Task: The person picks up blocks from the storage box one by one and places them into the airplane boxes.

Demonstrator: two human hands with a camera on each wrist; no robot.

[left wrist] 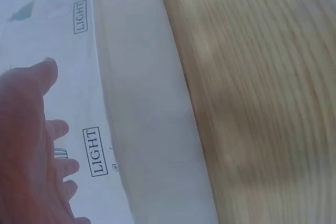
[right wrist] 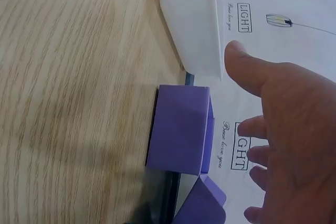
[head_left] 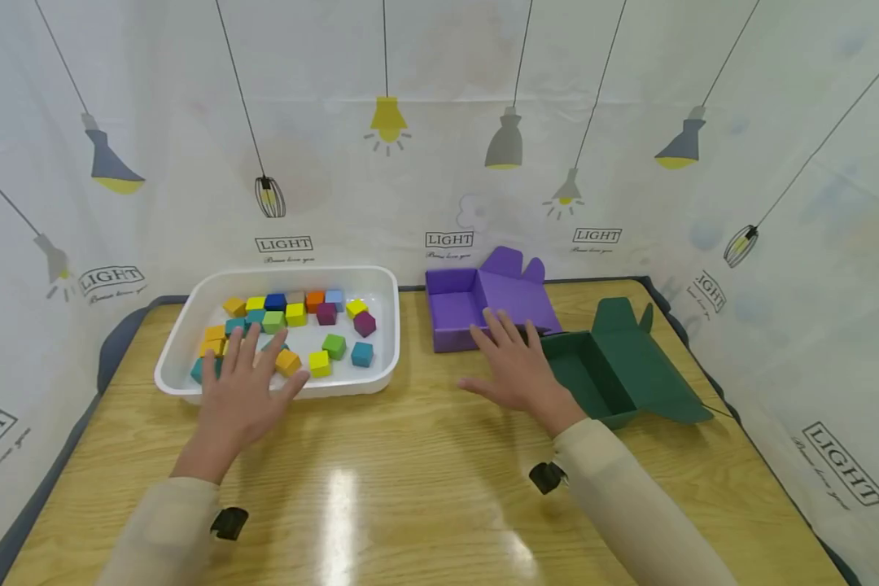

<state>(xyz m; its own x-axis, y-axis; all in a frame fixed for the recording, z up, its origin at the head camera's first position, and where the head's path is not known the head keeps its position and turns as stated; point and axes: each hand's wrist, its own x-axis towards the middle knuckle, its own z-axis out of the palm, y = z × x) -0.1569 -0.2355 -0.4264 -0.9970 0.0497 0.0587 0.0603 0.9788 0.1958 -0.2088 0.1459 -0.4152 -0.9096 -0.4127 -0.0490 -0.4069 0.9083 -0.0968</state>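
A pale wooden bench (head_left: 410, 456) with a long grain and a glossy top fills the lower part of the head view, a bright streak of glare running down its near half. A dark grey edging (head_left: 662, 303) follows its far corners and sides. Behind it and along both sides hangs a whitish printed backdrop (head_left: 337, 49), patterned with lamps on thin cords and the boxed word LIGHT, which appears seven times, once cut by the left edge.

On the bench stand one white plastic-looking tray (head_left: 359, 384), at the left, and two cardboard-looking boxes with lids folded back: one purple box (head_left: 454, 340) near the back and one dark green box (head_left: 586, 370) to its right and nearer.

Small coloured cubes (head_left: 320, 364) lie in the tray: four yellow, two green, two maroon, one dark blue, one light blue, one red-orange and one tan, plus several orange and teal ones. The left hand hides part of the heap, so the full total cannot be told.

Two bare hands reach in from cream sleeves (head_left: 630, 496), fingers spread and holding nothing: the left hand (head_left: 242, 399) over the tray's near side, the right hand (head_left: 514, 370) by the near side of the purple box, beside the green one.
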